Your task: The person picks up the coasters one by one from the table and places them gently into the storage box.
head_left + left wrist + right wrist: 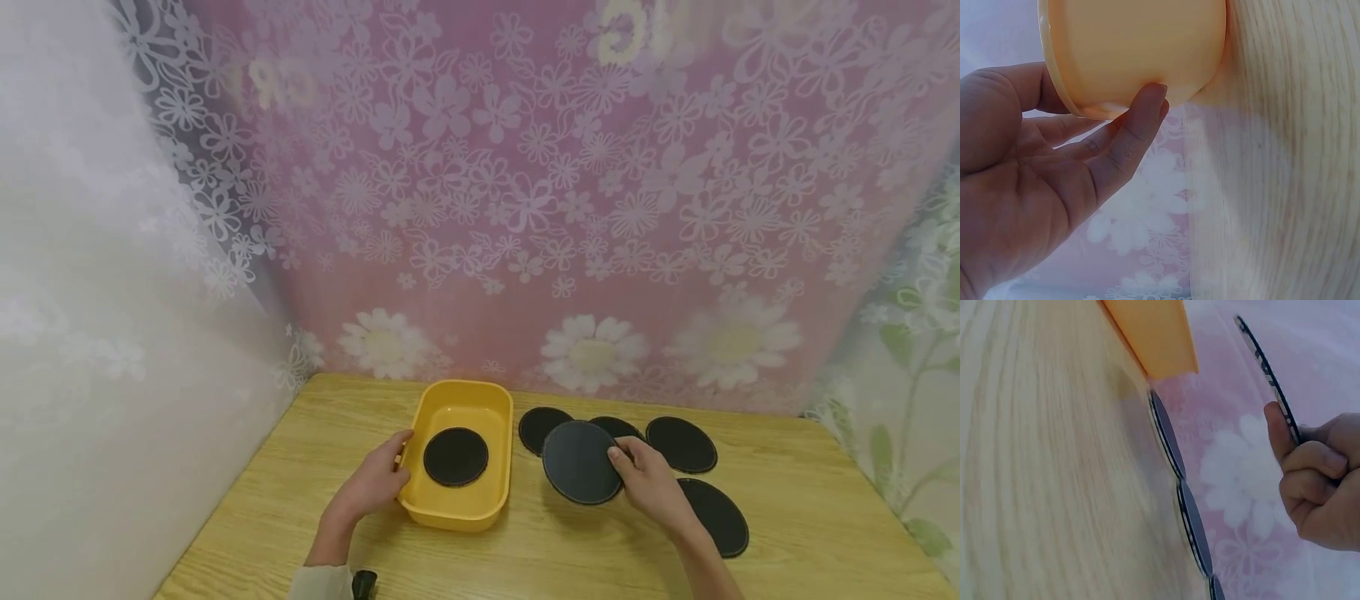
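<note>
My left hand (372, 482) holds the left side of a yellow plastic tub (453, 522); in the left wrist view its fingers lie against the outer wall, with the thumb at the rim. One black round coaster (456, 457) lies flat inside the tub. To the right of the tub, my right hand (651, 485) pinches another black coaster (580, 462) by its right edge, raised above the table. The right wrist view shows this coaster (1267, 372) edge-on, with a patterned underside, between thumb and fingers.
Several more black coasters lie on the wooden table (817, 508) right of the tub, including one at the back (681, 444) and one beside my right forearm (718, 518). A pink flowered curtain (480, 208) hangs behind the table, with pale cloth at both sides.
</note>
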Demonstrator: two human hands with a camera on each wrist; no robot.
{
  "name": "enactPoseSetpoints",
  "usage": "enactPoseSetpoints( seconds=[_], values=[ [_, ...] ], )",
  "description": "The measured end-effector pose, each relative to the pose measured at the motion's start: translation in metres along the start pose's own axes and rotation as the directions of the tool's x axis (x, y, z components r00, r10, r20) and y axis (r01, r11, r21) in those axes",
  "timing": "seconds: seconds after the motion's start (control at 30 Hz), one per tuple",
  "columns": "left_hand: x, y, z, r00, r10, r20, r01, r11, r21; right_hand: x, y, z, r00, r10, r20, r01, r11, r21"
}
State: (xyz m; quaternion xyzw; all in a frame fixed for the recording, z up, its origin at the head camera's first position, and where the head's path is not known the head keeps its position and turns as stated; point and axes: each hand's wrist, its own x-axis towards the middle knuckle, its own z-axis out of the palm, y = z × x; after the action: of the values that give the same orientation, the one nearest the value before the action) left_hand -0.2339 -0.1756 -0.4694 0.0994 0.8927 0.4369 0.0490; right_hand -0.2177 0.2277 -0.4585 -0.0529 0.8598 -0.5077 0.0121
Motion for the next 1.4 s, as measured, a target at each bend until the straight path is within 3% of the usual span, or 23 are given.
enactPoseSetpoints(
  seconds=[0.2, 0.37, 0.8, 1.03, 1.4],
  values=[
    [0.002, -0.002, -0.002, 1.000, 0.008, 0.003, -0.008, 1.000, -0.018, 0.016, -0.025, 0.021, 0.987, -0.032, 0.160, -0.012, 0.962, 0.272],
    [0.002, -0.002, -0.003, 1.000, 0.009, 0.010, -0.009, 1.000, -0.019, 0.035, -0.042, 0.040, 0.985, -0.023, 0.170, -0.029, 0.956, 0.293],
    [0.004, -0.004, -0.003, 1.000, 0.006, 0.015, -0.006, 1.000, 0.001, 0.080, -0.065, 0.108, 0.994, -0.010, 0.110, -0.007, 0.988, 0.157],
    [0.005, -0.005, -0.002, 1.000, 0.022, 0.007, -0.022, 1.000, 0.005, 0.098, -0.075, 0.137, 0.987, -0.069, 0.145, 0.068, 0.998, 0.015],
    [0.002, -0.004, -0.003, 0.999, 0.044, 0.018, -0.044, 0.999, 0.015, 0.123, -0.079, 0.162, 0.976, 0.002, 0.219, 0.043, 0.979, -0.198]
  ],
)
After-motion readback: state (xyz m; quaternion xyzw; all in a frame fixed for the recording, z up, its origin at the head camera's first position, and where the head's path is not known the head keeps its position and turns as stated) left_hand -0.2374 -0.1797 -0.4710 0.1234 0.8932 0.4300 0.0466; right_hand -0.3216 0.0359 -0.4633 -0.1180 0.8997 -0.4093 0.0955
